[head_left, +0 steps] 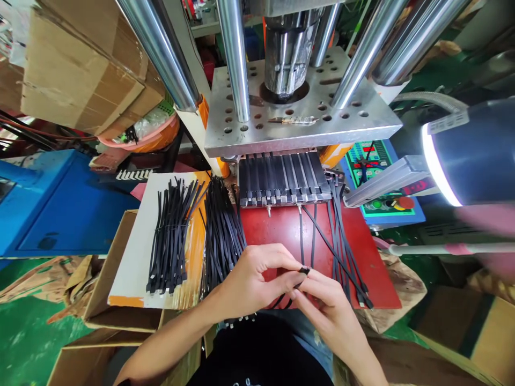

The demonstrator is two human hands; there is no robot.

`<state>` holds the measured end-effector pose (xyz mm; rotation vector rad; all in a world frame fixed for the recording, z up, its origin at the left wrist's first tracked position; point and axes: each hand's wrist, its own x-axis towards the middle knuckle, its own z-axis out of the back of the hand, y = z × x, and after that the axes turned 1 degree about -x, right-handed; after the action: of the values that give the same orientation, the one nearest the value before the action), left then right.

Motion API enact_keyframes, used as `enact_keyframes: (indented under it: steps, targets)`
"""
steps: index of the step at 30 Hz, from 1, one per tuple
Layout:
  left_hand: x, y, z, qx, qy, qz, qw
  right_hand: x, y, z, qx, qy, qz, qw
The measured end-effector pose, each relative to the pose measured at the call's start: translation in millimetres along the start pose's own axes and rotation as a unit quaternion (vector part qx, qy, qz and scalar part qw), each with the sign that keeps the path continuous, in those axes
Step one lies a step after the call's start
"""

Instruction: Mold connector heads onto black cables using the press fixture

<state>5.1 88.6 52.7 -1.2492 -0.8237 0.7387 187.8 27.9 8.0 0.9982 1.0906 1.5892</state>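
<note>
The block [284, 177], black and with slots, lies at the far side of the red counter [273, 230], and several cables are lying in its slots. On the near side of the block, both hands are together over the near part of the counter. The left hand [255, 276] is almost closed, its thumb and forefinger pinch the black cable [304, 271] near one end. The right hand [332, 303] is partly curled, and its fingertips close on the same cable, just beside the left fingertips. Some thin black part of it hangs in a curve under the fingers.

To the left of the block, a first bundle [171, 241] of black cables lies on the white board [134, 262]. A second bundle [223, 230] lies between this one and the block, nearer to the block. To the right of the block and toward the person, several loose cables [341, 246] lie across the counter, and two other cables come from its near edge.

Above the block is the metal plate [219, 115] with many holes, and the panel [372, 171] with red displays is at the right of the block. The lamp [475, 155], lit, is farther to the right.
</note>
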Motion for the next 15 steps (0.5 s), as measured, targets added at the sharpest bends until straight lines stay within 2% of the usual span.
enact_keyframes:
  steps: [2, 4, 7, 9, 11, 13, 15]
  targets:
    - [7, -4, 2.7, 0.04, -0.024, -0.026, 0.999, -1, -7, -10, 0.003, -0.032, -0.016, 0.999]
    - [19, -6, 8.6, 0.09, -0.07, -0.043, 0.993, -7, -14, -21, 0.0, -0.03, -0.044, 0.999]
    - [53, 3, 24.1, 0.15, -0.14, -0.057, 0.977, -13, -17, -23, 0.002, 0.068, -0.08, 0.994]
    - [83, 18, 36.6, 0.189, -0.154, -0.066, 0.968, -5, -11, -4, -0.005, 0.143, -0.08, 0.987]
    - [114, 36, 47.7, 0.249, -0.151, -0.069, 0.954, 20, -3, 27, -0.037, 0.162, -0.065, 0.984]
    - [140, 51, 55.6, 0.307, -0.158, -0.046, 0.937, 60, 5, 60, -0.082, 0.115, -0.046, 0.989]
    - [154, 59, 59.4, 0.326, -0.191, 0.001, 0.926, 107, 9, 84, -0.108, 0.073, -0.031, 0.991]
